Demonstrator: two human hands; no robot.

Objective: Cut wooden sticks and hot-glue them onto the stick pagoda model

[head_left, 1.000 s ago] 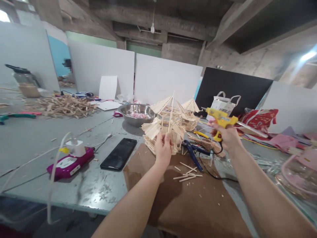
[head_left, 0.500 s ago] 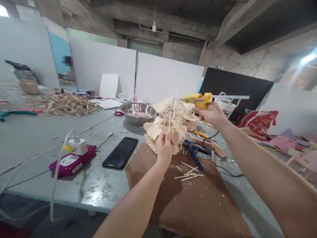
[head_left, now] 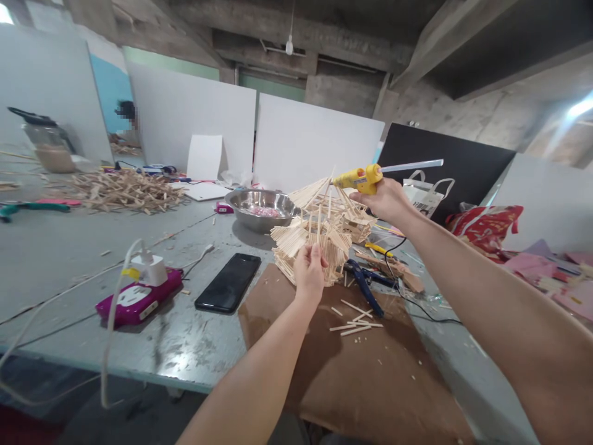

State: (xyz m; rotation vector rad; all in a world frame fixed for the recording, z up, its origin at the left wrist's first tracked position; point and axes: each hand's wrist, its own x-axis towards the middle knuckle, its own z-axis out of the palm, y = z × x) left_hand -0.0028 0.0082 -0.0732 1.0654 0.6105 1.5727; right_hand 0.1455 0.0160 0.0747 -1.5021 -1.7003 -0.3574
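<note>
My right hand (head_left: 382, 196) is closed around a yellow hot glue gun (head_left: 356, 179) with a clear glue stick (head_left: 412, 165) jutting from its back. The gun's nozzle is at the peak of a wooden stick model (head_left: 333, 238), which has a pointed, partly open roof frame and tiers of thin sticks below. At the model's front, my left hand (head_left: 310, 266) pinches its lower wall between thumb and fingers. Blue pliers (head_left: 365, 289) lie just right of the model. Several loose short sticks (head_left: 359, 322) are scattered on the brown board (head_left: 361, 377) in front of it.
A steel bowl (head_left: 252, 216) stands behind the model. To the left lie a black phone (head_left: 228, 283), a purple power strip (head_left: 132, 309) with a white charger, and a heap of wooden sticks (head_left: 127, 191). A black cord (head_left: 426, 315) trails at right.
My right hand has brought the glue gun left, its nozzle now at the model's peak, and the glue stick tilts upward. My left hand stays on the model. The view has shifted slightly.
</note>
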